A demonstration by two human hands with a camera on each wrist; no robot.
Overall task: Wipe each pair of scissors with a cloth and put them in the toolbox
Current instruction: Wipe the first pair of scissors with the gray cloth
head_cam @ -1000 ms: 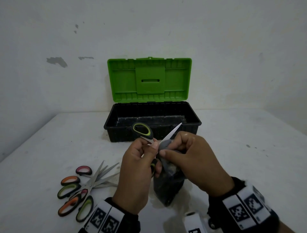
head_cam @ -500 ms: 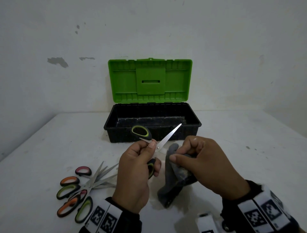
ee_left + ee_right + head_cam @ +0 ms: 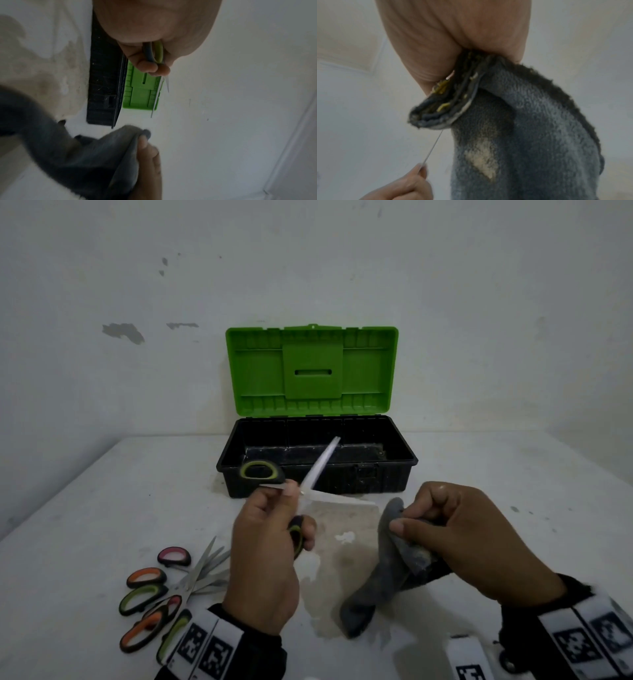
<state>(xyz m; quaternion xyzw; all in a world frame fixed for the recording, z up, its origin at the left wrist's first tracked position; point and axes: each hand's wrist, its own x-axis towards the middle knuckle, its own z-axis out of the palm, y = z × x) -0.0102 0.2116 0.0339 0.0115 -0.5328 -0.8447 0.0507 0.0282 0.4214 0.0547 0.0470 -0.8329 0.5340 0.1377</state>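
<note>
My left hand point(image 3: 274, 529) grips a pair of green-and-black scissors point(image 3: 308, 484) by the handles, its blades spread wide in front of the toolbox; in the left wrist view the scissors point(image 3: 159, 86) stick out past my curled fingers. My right hand point(image 3: 455, 539) pinches a grey cloth point(image 3: 387, 570) to the right, apart from the blades, with its lower end trailing on the table. The cloth point(image 3: 522, 135) hangs from the fingers in the right wrist view. The black toolbox point(image 3: 342, 474) stands open behind, its green lid point(image 3: 311, 371) upright.
Several more scissors point(image 3: 161, 590) with orange, green and pink handles lie in a heap on the white table point(image 3: 102, 491) at the front left. A white wall stands right behind the toolbox. A worn patch marks the tabletop between my hands.
My right hand has pulled the cloth off the blade and away to the right. The left hand has spread the scissors' blades and shifted slightly left.
</note>
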